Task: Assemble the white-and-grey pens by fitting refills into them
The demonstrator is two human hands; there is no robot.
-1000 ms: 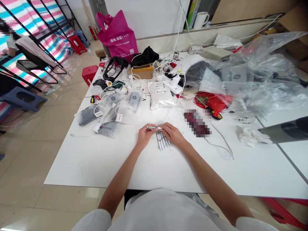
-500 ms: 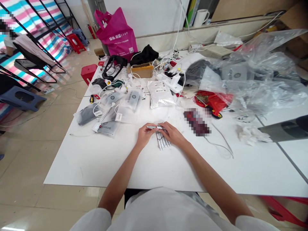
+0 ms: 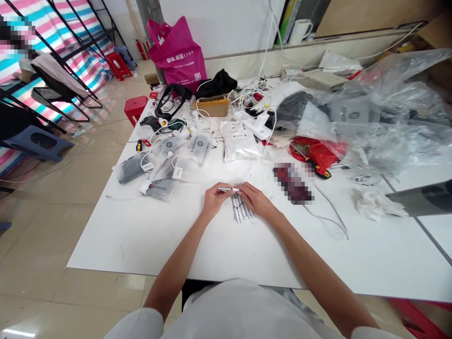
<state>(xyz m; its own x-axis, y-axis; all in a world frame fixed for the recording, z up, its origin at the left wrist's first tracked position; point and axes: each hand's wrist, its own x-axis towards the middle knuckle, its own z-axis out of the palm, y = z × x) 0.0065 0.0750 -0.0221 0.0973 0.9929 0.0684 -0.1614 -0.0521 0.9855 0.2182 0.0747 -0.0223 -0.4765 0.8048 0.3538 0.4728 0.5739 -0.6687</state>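
Between my two hands is a slim white and grey pen (image 3: 226, 189), lying crosswise just above the table. My left hand (image 3: 213, 197) is closed on its left part, the fingers bent around it. My right hand (image 3: 254, 197) pinches its right end. Several silver-white pens (image 3: 241, 211) lie side by side on the white table (image 3: 148, 240), beneath and beside my right hand, which covers part of them.
Frosted pouches (image 3: 160, 189) and white cables lie to the left. A white plastic package (image 3: 240, 141) is ahead of my hands. To the right are a blurred-out dark red item (image 3: 294, 183), crumpled white gloves or cloth (image 3: 379, 205) and a heap of clear plastic (image 3: 384, 136).
The camera view has shifted slightly, so the scene sits a little further right. Both hands still hold the pen in nearly the same place; the row of pens looks unchanged.
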